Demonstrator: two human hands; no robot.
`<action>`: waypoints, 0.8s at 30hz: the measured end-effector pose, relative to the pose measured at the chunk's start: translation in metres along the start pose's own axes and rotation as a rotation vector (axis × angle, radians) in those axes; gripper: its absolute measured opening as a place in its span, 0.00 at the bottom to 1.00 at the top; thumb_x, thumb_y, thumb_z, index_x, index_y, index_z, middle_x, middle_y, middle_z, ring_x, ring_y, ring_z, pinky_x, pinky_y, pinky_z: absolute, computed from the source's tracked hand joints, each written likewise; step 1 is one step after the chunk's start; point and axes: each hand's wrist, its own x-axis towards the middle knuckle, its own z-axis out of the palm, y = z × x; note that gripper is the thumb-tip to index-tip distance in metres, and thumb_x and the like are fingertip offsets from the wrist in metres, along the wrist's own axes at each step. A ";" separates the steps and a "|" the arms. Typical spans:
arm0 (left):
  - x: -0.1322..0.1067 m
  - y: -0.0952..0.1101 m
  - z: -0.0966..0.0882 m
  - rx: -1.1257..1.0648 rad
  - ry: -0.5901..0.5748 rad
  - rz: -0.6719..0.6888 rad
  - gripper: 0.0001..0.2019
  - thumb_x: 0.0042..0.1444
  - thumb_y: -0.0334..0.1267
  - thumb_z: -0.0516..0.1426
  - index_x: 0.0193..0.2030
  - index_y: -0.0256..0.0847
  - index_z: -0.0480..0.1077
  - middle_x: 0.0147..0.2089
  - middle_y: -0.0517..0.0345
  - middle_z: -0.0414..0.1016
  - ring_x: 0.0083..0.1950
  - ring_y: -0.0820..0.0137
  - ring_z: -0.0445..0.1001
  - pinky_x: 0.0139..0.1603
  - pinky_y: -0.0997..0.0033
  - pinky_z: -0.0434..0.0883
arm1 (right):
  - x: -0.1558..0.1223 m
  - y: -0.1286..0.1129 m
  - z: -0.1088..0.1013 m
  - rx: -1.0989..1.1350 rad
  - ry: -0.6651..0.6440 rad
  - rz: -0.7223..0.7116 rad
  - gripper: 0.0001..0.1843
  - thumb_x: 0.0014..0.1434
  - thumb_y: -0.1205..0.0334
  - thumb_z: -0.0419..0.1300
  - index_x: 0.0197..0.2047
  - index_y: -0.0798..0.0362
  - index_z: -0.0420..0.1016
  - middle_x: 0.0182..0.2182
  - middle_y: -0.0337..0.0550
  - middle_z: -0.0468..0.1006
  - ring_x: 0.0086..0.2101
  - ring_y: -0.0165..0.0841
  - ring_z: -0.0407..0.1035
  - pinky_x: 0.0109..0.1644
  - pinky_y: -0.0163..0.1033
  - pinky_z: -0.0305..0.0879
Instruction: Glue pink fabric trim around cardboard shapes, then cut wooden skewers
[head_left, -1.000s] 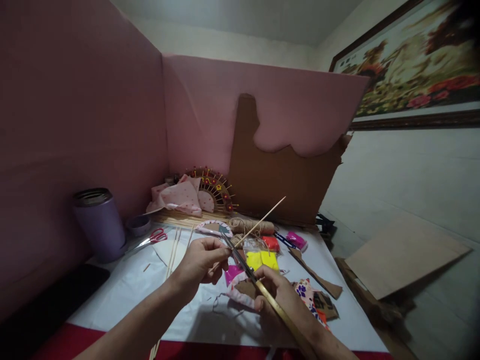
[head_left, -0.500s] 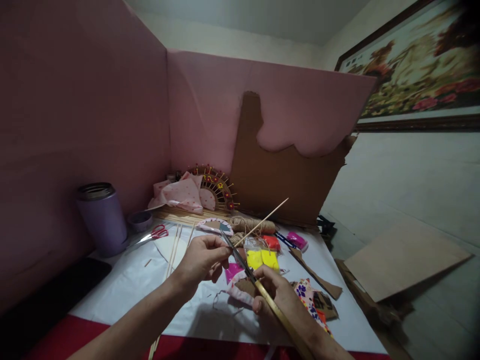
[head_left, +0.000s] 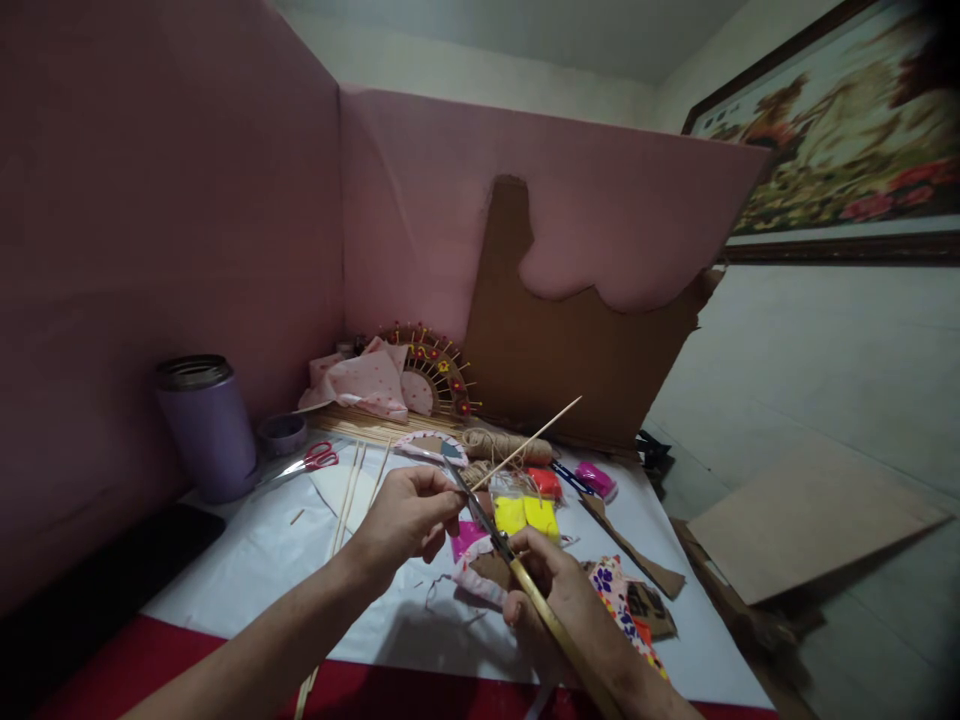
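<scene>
My left hand (head_left: 414,512) pinches a thin wooden skewer (head_left: 541,432) whose pointed end slants up to the right. In my right hand (head_left: 551,580) is a pair of scissors (head_left: 553,622) with long yellowish handles. The dark blades lie across the skewer close to my left fingertips; whether they press into it I cannot make out. Under the hands sit a fabric-edged cardboard piece (head_left: 487,577), yellow packets (head_left: 527,516) and a magenta packet (head_left: 466,538). More long sticks (head_left: 346,500) lie on the white sheet left of my left hand.
A purple tumbler (head_left: 206,430), a tape roll (head_left: 283,433) and red-handled scissors (head_left: 321,456) stand or lie at left. Behind are pink dotted fabric (head_left: 364,382), a decorated half-round fan shape (head_left: 456,383), twine (head_left: 517,447) and an upright cardboard sheet (head_left: 570,370). Floral fabric (head_left: 619,600) lies at right.
The camera view has shifted slightly. Both hands keep nearly the same pose, with the skewer and the scissors still held in them.
</scene>
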 end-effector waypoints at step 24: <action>-0.003 -0.005 0.005 0.027 -0.013 0.017 0.09 0.42 0.37 0.59 0.19 0.39 0.63 0.13 0.63 0.67 0.09 0.82 0.54 0.10 0.81 0.50 | -0.001 -0.007 0.001 0.009 0.001 0.031 0.18 0.46 0.51 0.65 0.32 0.51 0.62 0.19 0.31 0.65 0.22 0.27 0.57 0.25 0.32 0.52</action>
